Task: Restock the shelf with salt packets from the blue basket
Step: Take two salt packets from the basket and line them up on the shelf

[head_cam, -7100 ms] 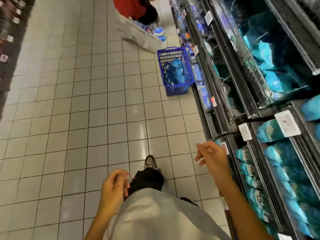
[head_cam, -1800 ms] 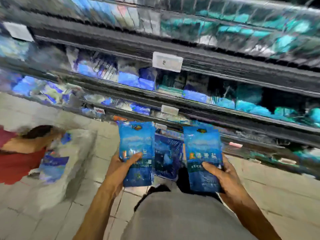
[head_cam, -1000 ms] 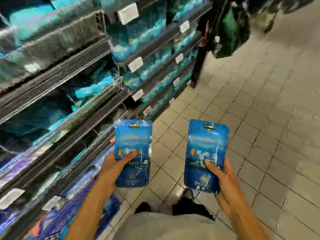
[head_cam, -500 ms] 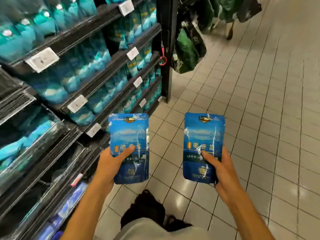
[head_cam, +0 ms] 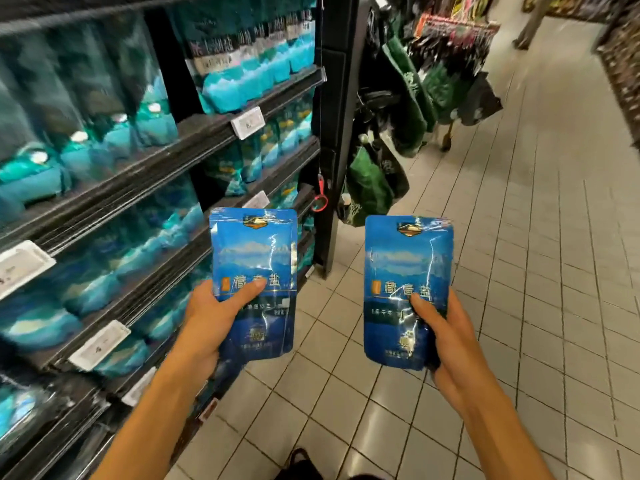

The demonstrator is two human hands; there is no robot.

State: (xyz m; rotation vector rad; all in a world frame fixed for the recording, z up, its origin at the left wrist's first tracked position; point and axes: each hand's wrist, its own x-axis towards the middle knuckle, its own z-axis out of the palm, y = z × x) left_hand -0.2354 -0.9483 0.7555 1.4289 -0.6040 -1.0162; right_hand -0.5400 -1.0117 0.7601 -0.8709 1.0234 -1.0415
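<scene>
Blue and glossy, two salt packets stand upright in front of the person, one in each hand and well apart from each other. The left packet [head_cam: 254, 284] is gripped by the left hand [head_cam: 211, 320] at its lower left edge, thumb lying across the front under the printed characters and the fingers hidden behind it. The right packet [head_cam: 408, 291] is held by the right hand [head_cam: 446, 337] from its lower right side, thumb pressed on the front, the other fingers curled round the back and bottom. Both packets hang over the tiled floor [head_cam: 519, 271], just beside the shelf [head_cam: 145, 174] on the left. That shelf's tiers are filled with teal and blue bags, most of them blurred, and the print on the white price tags [head_cam: 247, 122] cannot be read. A black upright post [head_cam: 341, 133] ends the shelving; green bags [head_cam: 408, 98] hang past it, smeared by motion. A dark shoe [head_cam: 301, 462] is cut off at the bottom edge.
</scene>
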